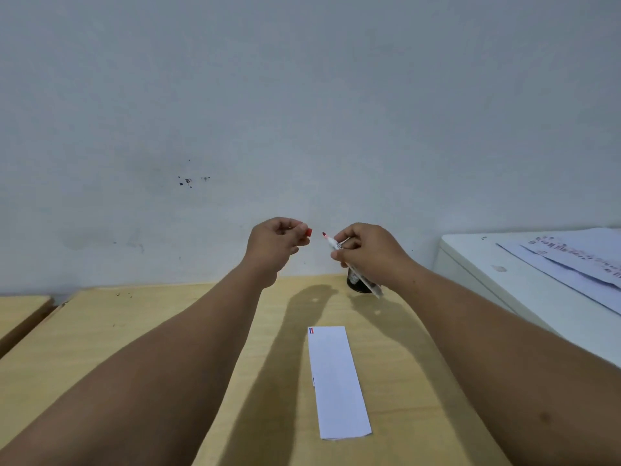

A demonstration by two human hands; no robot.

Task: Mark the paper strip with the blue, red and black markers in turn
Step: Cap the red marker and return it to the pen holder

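Observation:
A white paper strip point(337, 381) lies lengthwise on the wooden table point(151, 331), with a short blue and a short red line at its far left corner. High above the table's back edge, my right hand point(368, 252) holds the uncapped red marker point(334, 243), tip pointing left. My left hand point(279, 242) pinches the red cap point(308, 232) a short gap from the tip. A dark mesh pen holder point(358, 284) stands behind my right hand, mostly hidden; no other markers show.
A grey wall rises right behind the table. A white cabinet point(504, 274) with printed papers point(578, 260) stands to the right. A second wooden surface point(20, 314) adjoins at the far left.

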